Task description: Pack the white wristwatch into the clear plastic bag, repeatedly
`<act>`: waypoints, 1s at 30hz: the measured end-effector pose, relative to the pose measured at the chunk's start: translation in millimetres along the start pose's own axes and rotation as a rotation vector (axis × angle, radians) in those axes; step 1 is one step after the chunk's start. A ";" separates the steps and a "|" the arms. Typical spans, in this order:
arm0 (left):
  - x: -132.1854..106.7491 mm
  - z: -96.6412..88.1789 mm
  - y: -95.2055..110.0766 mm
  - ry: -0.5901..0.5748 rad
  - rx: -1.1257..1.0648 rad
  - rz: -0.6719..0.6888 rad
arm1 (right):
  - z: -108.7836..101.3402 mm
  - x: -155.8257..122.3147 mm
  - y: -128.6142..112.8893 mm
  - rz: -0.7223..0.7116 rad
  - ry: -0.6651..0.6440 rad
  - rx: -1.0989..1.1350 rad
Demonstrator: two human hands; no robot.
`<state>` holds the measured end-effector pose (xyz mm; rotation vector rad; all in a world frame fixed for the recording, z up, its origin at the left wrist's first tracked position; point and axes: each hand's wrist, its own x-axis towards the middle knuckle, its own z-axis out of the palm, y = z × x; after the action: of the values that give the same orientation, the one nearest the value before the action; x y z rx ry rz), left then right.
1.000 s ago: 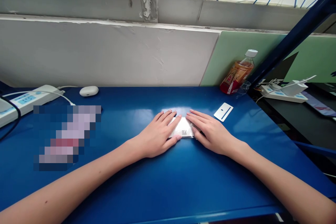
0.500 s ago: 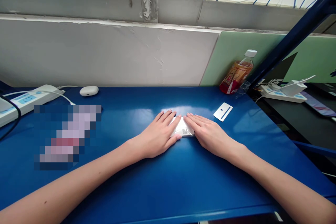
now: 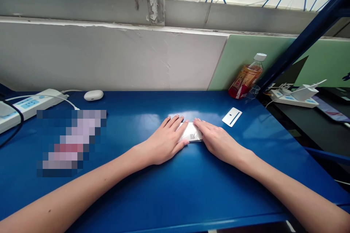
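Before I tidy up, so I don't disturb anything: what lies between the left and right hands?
A white packet, in the head view; the left hand and right hand each cover part of it.

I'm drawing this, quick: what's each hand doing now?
Left hand: open, laid on the packet.
Right hand: at its right end; grip can't be told.

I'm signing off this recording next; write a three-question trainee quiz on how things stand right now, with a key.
1. What shows between the left hand and the right hand?
a) scissors
b) a white packet
c) a mug

2. True or false: the white card lies under the left hand.

3. Fill in the blank: the cap on the bottle is ____.

Key: 1 b; 2 false, it lies apart from both hands; 3 white.
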<state>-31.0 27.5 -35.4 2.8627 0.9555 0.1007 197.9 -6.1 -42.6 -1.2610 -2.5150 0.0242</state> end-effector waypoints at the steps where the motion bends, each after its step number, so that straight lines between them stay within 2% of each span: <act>1: 0.2 0.1 0.0 0.001 0.001 0.001 | 0.3 -0.1 -0.1 0.007 0.002 0.005; 4: 0.3 0.0 0.2 -0.009 0.010 -0.001 | 0.6 -0.3 0.4 0.037 0.016 0.039; 8: -0.7 -0.2 0.3 -0.016 0.010 0.002 | -1.5 -0.8 3.0 0.165 0.007 0.133; 10: -1.1 -0.1 0.1 -0.017 0.003 0.001 | -3.0 -1.4 4.8 0.184 0.007 0.175; 14: -1.1 0.4 -0.4 -0.006 -0.010 -0.010 | -3.7 -2.8 11.4 0.125 0.080 0.191; 20: -1.9 1.7 -1.1 0.037 -0.045 -0.018 | -3.5 -2.2 31.8 0.125 0.170 0.067; 26: -2.0 -1.2 -5.4 0.080 -0.142 -0.042 | -13.4 -1.1 41.8 -0.038 0.033 0.137; 30: -1.4 -3.1 -6.0 0.119 -0.145 -0.047 | -14.6 -1.6 41.7 -0.080 0.013 0.147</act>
<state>-36.0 31.7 -33.3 2.7258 0.9922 0.3256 235.6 16.2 -35.9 -1.0995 -2.4994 0.1787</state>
